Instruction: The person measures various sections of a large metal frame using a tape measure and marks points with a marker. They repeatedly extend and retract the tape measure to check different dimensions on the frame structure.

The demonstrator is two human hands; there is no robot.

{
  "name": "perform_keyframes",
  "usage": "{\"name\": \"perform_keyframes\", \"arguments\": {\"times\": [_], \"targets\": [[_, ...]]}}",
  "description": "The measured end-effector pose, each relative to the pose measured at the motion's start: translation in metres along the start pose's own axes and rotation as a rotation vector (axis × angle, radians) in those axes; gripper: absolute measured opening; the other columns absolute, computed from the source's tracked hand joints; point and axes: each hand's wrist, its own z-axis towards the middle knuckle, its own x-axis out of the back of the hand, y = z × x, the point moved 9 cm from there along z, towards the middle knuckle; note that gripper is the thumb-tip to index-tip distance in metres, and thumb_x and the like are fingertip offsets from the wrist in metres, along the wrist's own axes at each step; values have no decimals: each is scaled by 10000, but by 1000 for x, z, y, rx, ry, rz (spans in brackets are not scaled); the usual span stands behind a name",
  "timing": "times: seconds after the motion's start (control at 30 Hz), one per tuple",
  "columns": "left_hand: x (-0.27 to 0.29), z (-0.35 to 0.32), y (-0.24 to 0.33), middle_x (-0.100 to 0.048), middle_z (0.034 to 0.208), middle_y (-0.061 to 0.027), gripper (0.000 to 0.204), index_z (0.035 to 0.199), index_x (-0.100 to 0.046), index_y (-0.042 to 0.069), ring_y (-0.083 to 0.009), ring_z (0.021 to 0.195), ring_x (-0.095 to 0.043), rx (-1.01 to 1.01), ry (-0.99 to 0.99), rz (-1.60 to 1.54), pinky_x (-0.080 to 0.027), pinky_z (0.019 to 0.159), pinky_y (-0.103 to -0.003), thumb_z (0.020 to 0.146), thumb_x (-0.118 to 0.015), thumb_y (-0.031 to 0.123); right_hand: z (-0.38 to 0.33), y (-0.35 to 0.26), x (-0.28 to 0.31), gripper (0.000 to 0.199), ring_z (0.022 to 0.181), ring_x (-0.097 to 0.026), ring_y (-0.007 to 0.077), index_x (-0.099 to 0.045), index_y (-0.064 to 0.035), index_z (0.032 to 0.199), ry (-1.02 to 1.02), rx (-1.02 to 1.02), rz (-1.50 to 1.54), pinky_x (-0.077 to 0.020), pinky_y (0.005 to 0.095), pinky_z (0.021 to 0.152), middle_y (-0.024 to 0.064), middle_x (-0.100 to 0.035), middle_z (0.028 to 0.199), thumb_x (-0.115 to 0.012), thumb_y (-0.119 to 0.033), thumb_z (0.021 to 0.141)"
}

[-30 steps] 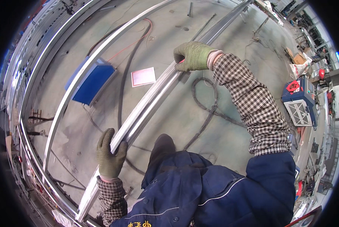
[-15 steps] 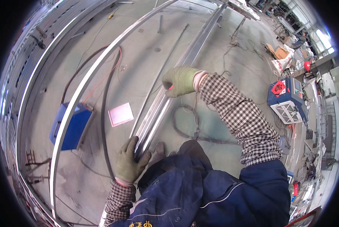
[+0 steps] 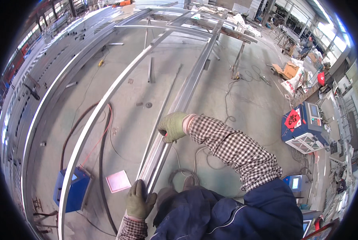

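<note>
A long silver metal profile [image 3: 191,88] with lengthwise grooves runs from in front of my body toward the far frame. My right hand [image 3: 173,127], in a green-grey work glove, is closed low over the profile. A speck of red shows by its curled fingertips, but the small thing in them is mostly hidden. Nearer to me, my left hand [image 3: 139,201], gloved alike, rests on the profile's near part. Its fingers lie stretched along one side, with the thumb spread to the other. A thinner metal strip [image 3: 163,108] lies close along the left of the profile.
Curved metal frame bars [image 3: 93,120] arch past on the left. A blue machine [image 3: 75,190], hoses [image 3: 103,160] and a pink-edged sheet [image 3: 117,181] are on the floor there. Cables [image 3: 183,176] coil near my feet. Another blue machine [image 3: 303,126] stands right, with cardboard [image 3: 291,70] beyond.
The view has tilted up, so more of the far frame and workshop shows, and both hands appear lower. The right hand stays curled over the profile, the left still resting on it.
</note>
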Motion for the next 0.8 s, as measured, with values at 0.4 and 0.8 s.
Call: {"name": "perform_keyframes", "arguments": {"times": [0.4,0.8], "targets": [[-86,245,89,-639,1307,-310,784,1400,-531,-82,-480,1153,-656,-22,32,26,-548,1001,-530,800,-824,329,21,239,89,378,976,-730,334,-750,-102,1057,24,20,-24,-569,480,837,122,-761,1003,-713,-400,828],[-147,544,243,-613,1370,-267,706,1397,-553,-29,-451,1159,-655,-284,55,33,-538,979,-537,824,-793,307,21,526,220,370,1030,-737,326,-763,-114,1076,-1,-119,5,-575,482,876,116,-770,1070,-735,-385,825]]}}
